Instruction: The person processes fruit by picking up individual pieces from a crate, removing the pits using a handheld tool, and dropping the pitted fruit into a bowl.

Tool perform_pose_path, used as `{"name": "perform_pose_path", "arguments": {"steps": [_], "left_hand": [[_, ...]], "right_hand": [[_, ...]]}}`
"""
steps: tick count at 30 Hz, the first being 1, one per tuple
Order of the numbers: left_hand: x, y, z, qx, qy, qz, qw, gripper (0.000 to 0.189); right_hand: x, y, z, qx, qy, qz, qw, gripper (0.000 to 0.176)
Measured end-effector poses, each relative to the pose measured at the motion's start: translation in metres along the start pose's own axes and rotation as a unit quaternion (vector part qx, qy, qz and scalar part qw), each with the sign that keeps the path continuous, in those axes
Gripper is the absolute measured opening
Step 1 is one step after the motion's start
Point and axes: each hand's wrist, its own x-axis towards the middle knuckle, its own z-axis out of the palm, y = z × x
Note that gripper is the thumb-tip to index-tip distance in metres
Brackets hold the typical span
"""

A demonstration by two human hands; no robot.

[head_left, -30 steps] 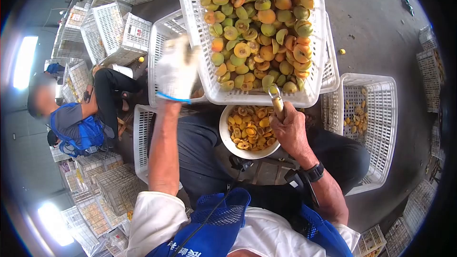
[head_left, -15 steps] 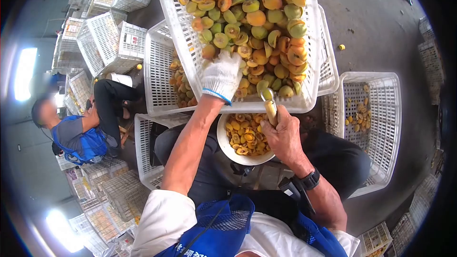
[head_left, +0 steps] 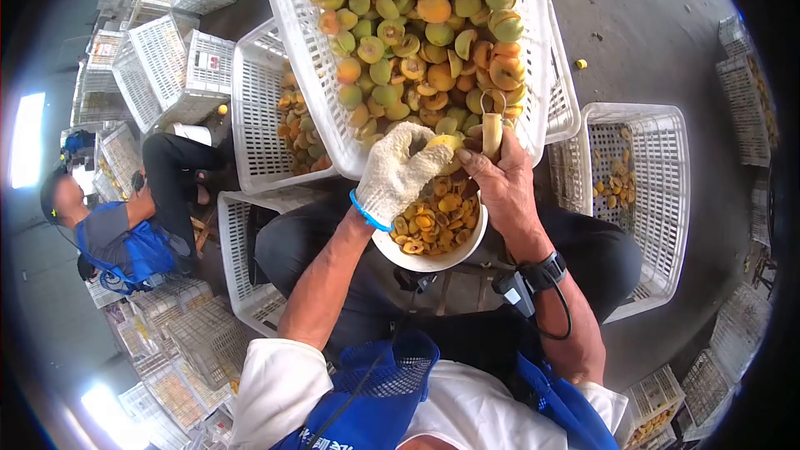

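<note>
My left hand, in a white knitted glove with a blue cuff, pinches a yellow-green peach half at the near edge of the upper crate. Bare and close beside it, my right hand grips a pitting tool with a pale handle and a metal wire loop pointing away from me. Its thumb reaches toward the fruit; whether it touches is hard to tell. Below both hands sits a white bowl holding orange-brown fruit scraps. Many halved peaches, green to orange, fill the white crate.
Another crate with fruit stands under and left of the full one. To the right, a white crate holds some pieces. A person in a blue vest sits at left among stacked crates. A loose fruit lies on the floor.
My left hand has come out of the fruit pile toward me with a peach half. My right hand has moved slightly up with the tool, and the two hands are now close together.
</note>
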Motion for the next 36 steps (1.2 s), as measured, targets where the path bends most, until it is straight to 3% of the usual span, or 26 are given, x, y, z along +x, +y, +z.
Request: {"name": "perform_pose_path", "arguments": {"steps": [2, 4, 5, 7, 9, 10, 13, 17, 18, 20, 23, 25, 27, 30, 31, 34, 36], "left_hand": [[-0.002, -0.002, 0.001, -0.045, -0.002, -0.012, 0.999, 0.025], [0.0, 0.002, 0.004, -0.203, -0.047, -0.071, 0.976, 0.032], [0.003, 0.003, 0.004, -0.279, -0.07, -0.098, 0.953, 0.038], [0.005, -0.029, 0.002, -0.247, -0.108, -0.087, 0.959, 0.045], [0.008, -0.028, 0.002, -0.104, -0.095, 0.032, 0.99, 0.048], [0.006, -0.026, 0.003, -0.288, -0.101, -0.116, 0.945, 0.053], [0.011, -0.026, 0.005, -0.342, -0.012, -0.152, 0.927, 0.054], [0.013, -0.026, 0.003, -0.408, -0.009, -0.159, 0.899, 0.055], [0.013, -0.025, 0.009, -0.369, 0.018, -0.108, 0.923, 0.055], [0.011, -0.029, 0.013, -0.364, 0.009, -0.092, 0.927, 0.054], [0.007, -0.031, 0.017, -0.352, 0.001, -0.065, 0.934, 0.051], [0.008, -0.03, 0.025, -0.265, 0.04, -0.001, 0.963, 0.051], [0.009, -0.031, 0.033, -0.274, 0.069, 0.012, 0.959, 0.048], [0.014, -0.039, 0.036, -0.023, 0.1, 0.129, 0.986, 0.048], [0.012, -0.042, 0.037, -0.023, 0.098, 0.127, 0.987, 0.048], [0.012, -0.037, 0.038, -0.208, 0.092, 0.051, 0.972, 0.051], [0.014, -0.041, 0.039, -0.224, 0.097, 0.043, 0.969, 0.051]], "right_hand": [[0.0, 0.001, 0.003, 0.017, -0.002, 0.008, 1.0, 0.022], [0.003, 0.005, 0.009, 0.037, -0.009, 0.014, 0.999, 0.022], [0.005, 0.009, 0.012, -0.018, -0.012, -0.02, 1.0, 0.022], [0.006, 0.007, 0.015, -0.076, -0.014, -0.053, 0.996, 0.023], [0.004, -0.008, 0.016, -0.23, 0.01, -0.093, 0.969, 0.019], [0.003, -0.007, 0.014, -0.232, 0.008, -0.093, 0.968, 0.019], [0.0, -0.003, 0.011, -0.262, 0.01, -0.067, 0.963, 0.021], [-0.016, 0.006, 0.012, -0.418, -0.018, -0.067, 0.906, 0.028], [-0.018, 0.009, 0.013, -0.452, -0.034, -0.054, 0.89, 0.029], [-0.02, 0.009, 0.015, -0.503, -0.059, -0.044, 0.861, 0.03], [-0.021, 0.016, 0.018, -0.506, -0.05, -0.051, 0.86, 0.029], [-0.021, 0.013, 0.021, -0.514, -0.06, -0.046, 0.855, 0.027], [-0.021, 0.013, 0.025, -0.5, -0.056, -0.026, 0.864, 0.027], [-0.018, 0.012, 0.029, -0.484, -0.047, 0.006, 0.874, 0.027], [-0.017, 0.009, 0.03, -0.483, -0.046, 0.008, 0.874, 0.027], [-0.013, -0.001, 0.032, -0.467, -0.047, 0.041, 0.882, 0.028], [-0.012, -0.004, 0.031, -0.471, -0.056, 0.063, 0.878, 0.03]]}}
